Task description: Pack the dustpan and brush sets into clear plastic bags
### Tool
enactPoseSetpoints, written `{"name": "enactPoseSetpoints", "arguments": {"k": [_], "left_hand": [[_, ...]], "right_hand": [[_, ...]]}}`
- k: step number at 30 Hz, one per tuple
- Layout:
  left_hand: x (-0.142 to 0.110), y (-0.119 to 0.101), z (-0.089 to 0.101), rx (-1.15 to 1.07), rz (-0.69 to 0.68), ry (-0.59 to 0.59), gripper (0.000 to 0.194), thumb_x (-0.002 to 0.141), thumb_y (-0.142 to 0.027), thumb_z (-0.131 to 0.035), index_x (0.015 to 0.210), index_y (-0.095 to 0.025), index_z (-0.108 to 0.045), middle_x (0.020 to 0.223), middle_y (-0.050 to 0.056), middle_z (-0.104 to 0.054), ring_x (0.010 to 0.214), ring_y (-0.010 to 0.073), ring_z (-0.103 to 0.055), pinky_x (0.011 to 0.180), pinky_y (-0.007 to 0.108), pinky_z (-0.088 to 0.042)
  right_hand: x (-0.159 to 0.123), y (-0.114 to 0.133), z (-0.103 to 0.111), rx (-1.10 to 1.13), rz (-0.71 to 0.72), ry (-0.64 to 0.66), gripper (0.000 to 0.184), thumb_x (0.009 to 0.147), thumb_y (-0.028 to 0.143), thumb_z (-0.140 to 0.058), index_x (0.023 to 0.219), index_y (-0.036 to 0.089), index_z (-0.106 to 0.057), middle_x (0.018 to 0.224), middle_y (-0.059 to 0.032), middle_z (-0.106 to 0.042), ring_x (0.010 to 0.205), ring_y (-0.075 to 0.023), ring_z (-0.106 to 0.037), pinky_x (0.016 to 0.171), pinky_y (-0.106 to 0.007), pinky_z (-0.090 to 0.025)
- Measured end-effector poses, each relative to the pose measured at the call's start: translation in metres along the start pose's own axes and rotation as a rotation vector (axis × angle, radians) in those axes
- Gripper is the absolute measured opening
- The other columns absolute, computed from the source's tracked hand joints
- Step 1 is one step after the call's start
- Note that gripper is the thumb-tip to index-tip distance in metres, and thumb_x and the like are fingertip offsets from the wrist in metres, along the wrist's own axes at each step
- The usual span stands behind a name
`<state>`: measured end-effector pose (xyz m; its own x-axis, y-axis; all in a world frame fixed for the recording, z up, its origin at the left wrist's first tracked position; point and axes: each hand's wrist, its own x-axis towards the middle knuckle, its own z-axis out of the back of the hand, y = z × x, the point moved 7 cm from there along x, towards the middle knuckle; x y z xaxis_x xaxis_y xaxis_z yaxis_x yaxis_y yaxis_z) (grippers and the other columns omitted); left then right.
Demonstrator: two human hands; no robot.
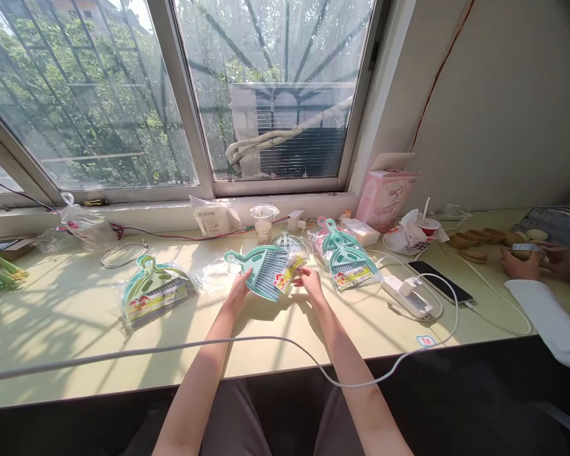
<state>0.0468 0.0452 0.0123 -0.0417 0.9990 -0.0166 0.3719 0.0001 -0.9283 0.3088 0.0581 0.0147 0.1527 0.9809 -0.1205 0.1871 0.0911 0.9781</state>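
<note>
Above the table's middle, my left hand point(240, 285) grips a small teal dustpan and brush set point(265, 271) by its left side, thumb on top. Grey bristles fan out across the pan toward the right. My right hand point(310, 283) pinches a yellow label card point(289, 273) printed with red and pink shapes, which overlaps the right edge of the bristles. Right of my hands lie packed teal dustpan sets point(349, 261) in clear plastic, one with a label band. On the left is another bagged set of green dustpans point(159, 292) with a similar band.
A white cable point(285, 340) loops across the front. At right lie a power strip point(407, 297) and a phone point(441, 283). A plastic cup point(263, 223) and a pink box point(386, 199) stand along the window. Another person's hands point(522, 261) work at far right beside wooden bowls point(465, 239).
</note>
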Motion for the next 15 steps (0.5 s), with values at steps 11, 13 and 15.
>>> {"name": "enactPoseSetpoints", "arguments": {"k": [11, 13, 15], "left_hand": [[0.007, -0.003, 0.009, 0.015, 0.007, -0.048, 0.043, 0.090, -0.052, -0.096, 0.116, -0.020, -0.082, 0.123, 0.015, -0.087, 0.122, 0.0367, -0.084, 0.100, 0.043, -0.070], [0.006, 0.000, 0.007, 0.096, 0.015, -0.046, 0.053, 0.086, -0.062, -0.099, 0.116, -0.023, -0.082, 0.126, 0.016, -0.087, 0.129, 0.0403, -0.081, 0.104, 0.046, -0.068], [0.003, 0.003, -0.003, 0.180, 0.021, 0.008, 0.060, 0.081, -0.069, -0.100, 0.118, -0.026, -0.082, 0.131, 0.016, -0.086, 0.141, 0.0426, -0.076, 0.113, 0.048, -0.064]], "right_hand": [[-0.005, 0.027, 0.059, 0.423, 0.353, -0.494, 0.045, 0.095, 0.068, -0.062, 0.115, 0.029, -0.076, 0.107, -0.0137, -0.084, 0.087, -0.0343, -0.084, 0.071, -0.051, -0.072], [-0.010, 0.028, 0.030, 0.149, 0.390, -0.328, 0.045, 0.102, 0.067, -0.057, 0.108, 0.028, -0.079, 0.103, -0.0137, -0.084, 0.085, -0.0334, -0.082, 0.076, -0.050, -0.069], [-0.020, 0.027, -0.004, -0.163, 0.486, -0.137, 0.036, 0.107, 0.058, -0.060, 0.105, 0.029, -0.082, 0.110, -0.0139, -0.086, 0.096, -0.0339, -0.082, 0.086, -0.049, -0.068]]}}
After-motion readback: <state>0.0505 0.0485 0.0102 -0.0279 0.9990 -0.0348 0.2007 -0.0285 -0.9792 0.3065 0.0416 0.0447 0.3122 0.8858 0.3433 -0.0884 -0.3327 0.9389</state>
